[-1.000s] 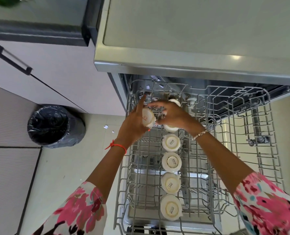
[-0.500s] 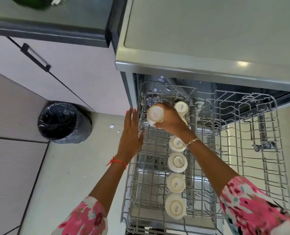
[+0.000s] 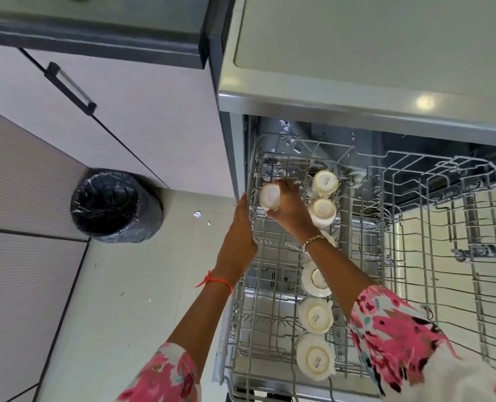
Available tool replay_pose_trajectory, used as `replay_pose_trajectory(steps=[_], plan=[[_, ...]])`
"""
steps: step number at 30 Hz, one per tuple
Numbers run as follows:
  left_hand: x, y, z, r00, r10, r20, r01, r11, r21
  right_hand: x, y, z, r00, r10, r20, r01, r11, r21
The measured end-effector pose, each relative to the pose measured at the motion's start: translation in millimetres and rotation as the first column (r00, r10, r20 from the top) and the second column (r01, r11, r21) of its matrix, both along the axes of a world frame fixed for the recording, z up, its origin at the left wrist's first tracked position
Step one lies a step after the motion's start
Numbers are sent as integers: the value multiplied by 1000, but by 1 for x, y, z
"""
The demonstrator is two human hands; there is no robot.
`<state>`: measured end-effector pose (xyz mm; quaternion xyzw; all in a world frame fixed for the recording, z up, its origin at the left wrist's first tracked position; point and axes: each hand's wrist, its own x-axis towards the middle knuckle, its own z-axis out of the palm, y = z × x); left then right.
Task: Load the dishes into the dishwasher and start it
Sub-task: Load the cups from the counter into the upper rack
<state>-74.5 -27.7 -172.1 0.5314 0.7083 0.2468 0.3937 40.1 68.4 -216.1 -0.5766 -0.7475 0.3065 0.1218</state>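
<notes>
Far left: a round bin (image 3: 116,206) on the pale tiled floor (image 3: 142,285), lined with a crinkled glossy black bag. Above it is a flat pale cabinet (image 3: 142,117) with a slim dark bar handle (image 3: 69,88). Your left hand (image 3: 239,236) reaches forward out of a floral sleeve (image 3: 165,375), with a red thread (image 3: 214,282) tied at the wrist. Its fingers are straight and together, palm turned inward, laid along the left rim of the rack (image 3: 426,245) and holding nothing; can't tell how hard it presses. The rack is grey coated wire, pulled out of the open dishwasher (image 3: 357,53), whose top is a smooth matte panel with a brushed-metal edge. Your right hand (image 3: 288,208) crosses in from the right, thin chain bracelet (image 3: 313,239) on the wrist, fingers curled round a cup (image 3: 270,196). The cup is small, cream and glazed, upside down, round base up with faint red marks. It's at the rack's rear left corner, just beside your left fingertips; can't tell whether it rests on the wires or hangs above them. Right of it, a row of cups (image 3: 314,314) runs front to back down the rack's middle. They're the same cream ceramic, bases up, with print on the bases, and your right forearm covers part of the row. The rack's right half shows upright wire tines.
</notes>
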Motion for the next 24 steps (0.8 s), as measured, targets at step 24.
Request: replay_pose_trajectory(steps=[24], plan=[[-56,-144,100,880,-208,-427,242,970,26,14,-165,162,969,159,191,-138,983,-119]])
